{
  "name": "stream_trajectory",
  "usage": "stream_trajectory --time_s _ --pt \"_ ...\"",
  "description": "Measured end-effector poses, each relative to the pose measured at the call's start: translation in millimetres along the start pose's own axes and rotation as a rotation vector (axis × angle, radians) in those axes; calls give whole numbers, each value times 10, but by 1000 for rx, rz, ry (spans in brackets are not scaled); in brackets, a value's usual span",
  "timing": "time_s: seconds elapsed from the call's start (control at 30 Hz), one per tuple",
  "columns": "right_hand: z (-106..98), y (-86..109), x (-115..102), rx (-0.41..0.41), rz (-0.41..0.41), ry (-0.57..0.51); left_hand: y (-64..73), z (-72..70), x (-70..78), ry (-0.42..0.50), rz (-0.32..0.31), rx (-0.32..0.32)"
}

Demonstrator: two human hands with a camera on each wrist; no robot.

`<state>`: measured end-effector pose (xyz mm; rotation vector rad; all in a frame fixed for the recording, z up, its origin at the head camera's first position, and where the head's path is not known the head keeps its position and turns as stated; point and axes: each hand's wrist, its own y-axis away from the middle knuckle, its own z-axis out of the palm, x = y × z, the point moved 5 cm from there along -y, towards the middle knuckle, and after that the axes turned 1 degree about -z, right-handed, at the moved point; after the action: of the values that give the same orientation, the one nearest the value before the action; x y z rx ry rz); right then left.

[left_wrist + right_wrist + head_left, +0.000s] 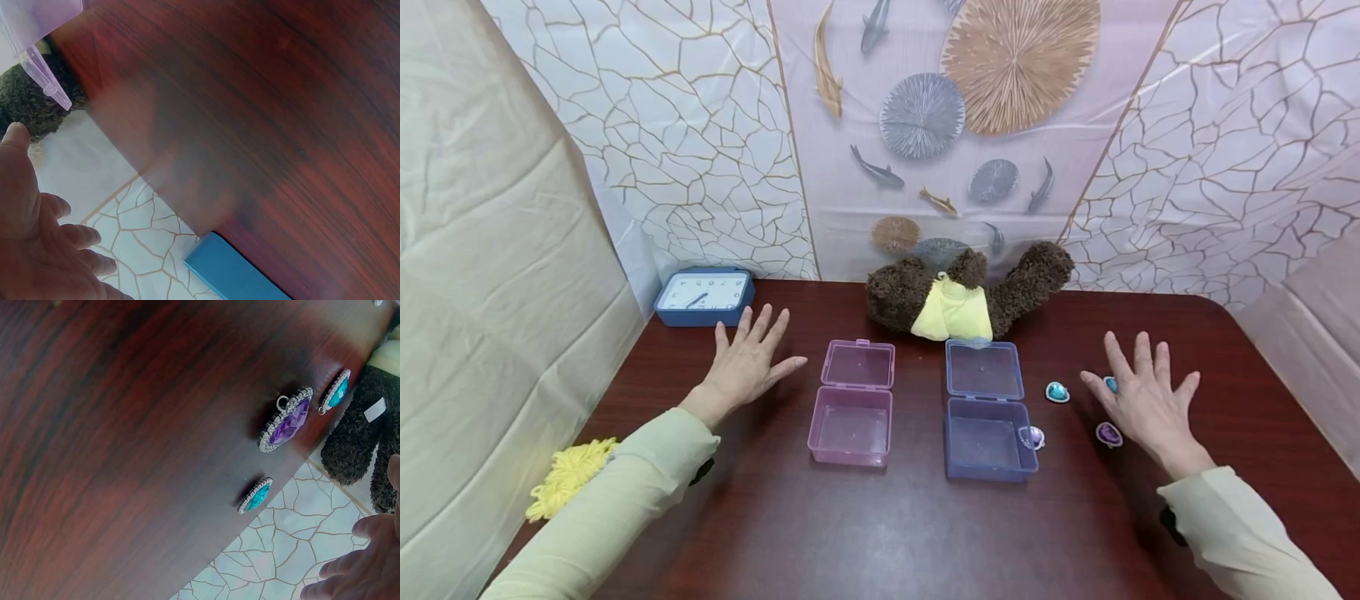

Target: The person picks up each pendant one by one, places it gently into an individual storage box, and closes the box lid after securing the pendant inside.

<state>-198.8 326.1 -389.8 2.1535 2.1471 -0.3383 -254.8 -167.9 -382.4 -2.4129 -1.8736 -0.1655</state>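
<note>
Fingers spread, my left hand [741,364] hovers over the table between a blue clock [703,297] and a pink plastic box [850,425] whose lid is raised. My right hand [1150,406], also spread and holding nothing, is above the right side of the table. Near it lie a purple gem pendant [1108,434] and a teal gem pendant [1057,392]; a second teal pendant [256,495] is partly covered by the hand in the head view. A blue plastic box [990,442] stands with its lid raised, and another purple pendant [1037,437] shows by its right wall.
A brown plush toy [901,293] in a yellow shirt lies on its side at the back, against the patterned backdrop. Yellow yarn [571,477] sits at the left edge, partly behind the left sleeve. Fabric walls border the table [880,533] at left and right.
</note>
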Motion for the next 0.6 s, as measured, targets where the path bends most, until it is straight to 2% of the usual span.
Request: stream_trajectory --time_s 0.3,0.37,0.43,0.5,0.6 --pt "4 12 14 -8 1 0 4 -24 -5 -18 1 -2" --pt "-15 35 5 24 -13 -19 10 -27 -5 -13 7 6" --pt "-56 70 -36 107 -60 -70 22 -31 0 11 22 20" --pt "-102 112 -105 199 -134 -147 47 -27 6 96 44 26" --pt "-134 174 -247 263 -247 -247 110 -13 32 324 84 13"
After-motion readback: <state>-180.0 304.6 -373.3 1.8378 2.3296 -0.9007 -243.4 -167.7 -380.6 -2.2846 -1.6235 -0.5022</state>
